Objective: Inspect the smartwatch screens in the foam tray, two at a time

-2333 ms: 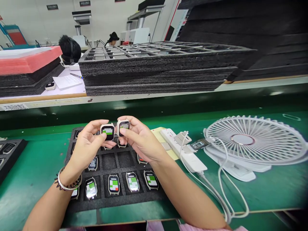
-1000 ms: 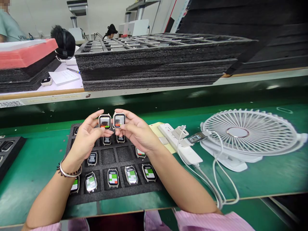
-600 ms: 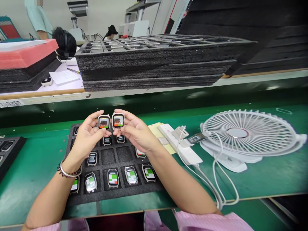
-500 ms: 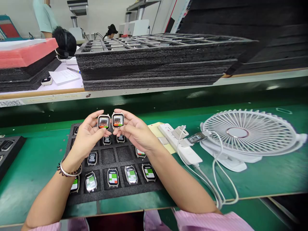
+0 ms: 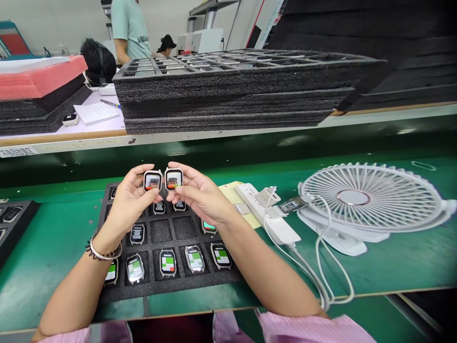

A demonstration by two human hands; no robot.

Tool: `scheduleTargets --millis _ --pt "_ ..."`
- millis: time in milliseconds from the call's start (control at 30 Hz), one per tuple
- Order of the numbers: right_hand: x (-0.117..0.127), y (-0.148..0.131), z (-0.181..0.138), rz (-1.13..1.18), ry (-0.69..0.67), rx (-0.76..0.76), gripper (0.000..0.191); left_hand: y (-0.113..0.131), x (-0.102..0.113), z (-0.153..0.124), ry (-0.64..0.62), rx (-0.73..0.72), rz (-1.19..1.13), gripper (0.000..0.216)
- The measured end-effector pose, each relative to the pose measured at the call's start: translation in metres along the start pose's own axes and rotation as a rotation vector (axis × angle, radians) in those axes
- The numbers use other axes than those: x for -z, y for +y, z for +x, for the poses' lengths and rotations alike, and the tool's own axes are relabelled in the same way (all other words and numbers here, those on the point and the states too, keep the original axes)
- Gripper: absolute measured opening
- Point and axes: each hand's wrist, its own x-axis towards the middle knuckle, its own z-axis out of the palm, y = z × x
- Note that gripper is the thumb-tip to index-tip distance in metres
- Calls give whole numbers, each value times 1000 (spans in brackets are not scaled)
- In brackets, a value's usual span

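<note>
My left hand [image 5: 126, 205] is closed on a small smartwatch body [image 5: 153, 181] whose lit screen faces me. Beside it, almost touching, my right hand [image 5: 200, 195] is closed on a second smartwatch body [image 5: 173, 178] with a lit screen. Both are held above the far part of a black foam tray [image 5: 162, 286] on the green bench. Several more watch bodies sit in the tray's pockets, among them one near the front row [image 5: 167, 263]. Some pockets in the middle row hold nothing.
A white power strip [image 5: 271, 224] with plugs and cables lies right of the tray, next to a white fan [image 5: 371, 200] lying flat. A stack of black foam trays [image 5: 228, 95] fills the shelf above. Another tray [image 5: 14, 224] sits at far left. People stand and sit behind the shelf.
Both watch screens changed from green test patterns to a picture-like display. My hands stayed almost still, drifting slightly left. A person in a pale green shirt walked rightward behind the shelf.
</note>
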Motion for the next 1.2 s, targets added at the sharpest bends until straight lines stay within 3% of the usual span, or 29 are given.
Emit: scheduleTargets --millis 333,800,1200 --pt "1 0 0 41 7 -23 45 1 0 0 6 -8 57 47" --pt "1 -1 -1 -1 -12 -14 51 0 1 0 28 -22 69 43" --pt "2 2 0 -60 31 14 43 2 0 -2 8 13 66 39"
